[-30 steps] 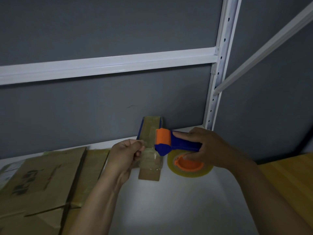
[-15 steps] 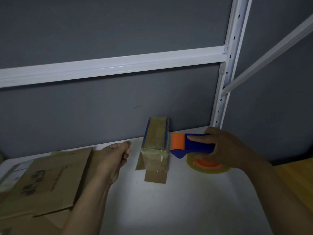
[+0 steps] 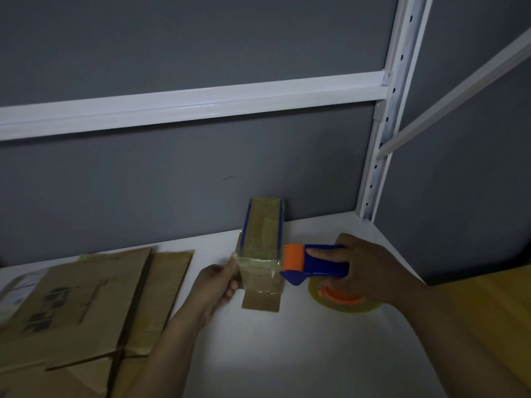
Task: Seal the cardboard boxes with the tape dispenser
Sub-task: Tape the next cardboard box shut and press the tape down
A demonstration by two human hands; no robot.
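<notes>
A small narrow cardboard box with blue edges and clear tape across its top lies on the white shelf; a flap hangs out at its near end. My left hand grips the box's near left corner. My right hand holds the blue handle of the tape dispenser, its orange roller against the box's right side. The yellowish tape roll sits under my right hand.
Several flattened cardboard boxes lie stacked at the left of the shelf. A grey wall with a white rack beam and upright post stands behind. A wooden surface is at the right.
My left hand let go of the box, drew back to the left, and has now come back to grip its near left corner. The dispenser has stayed at the box's right side.
</notes>
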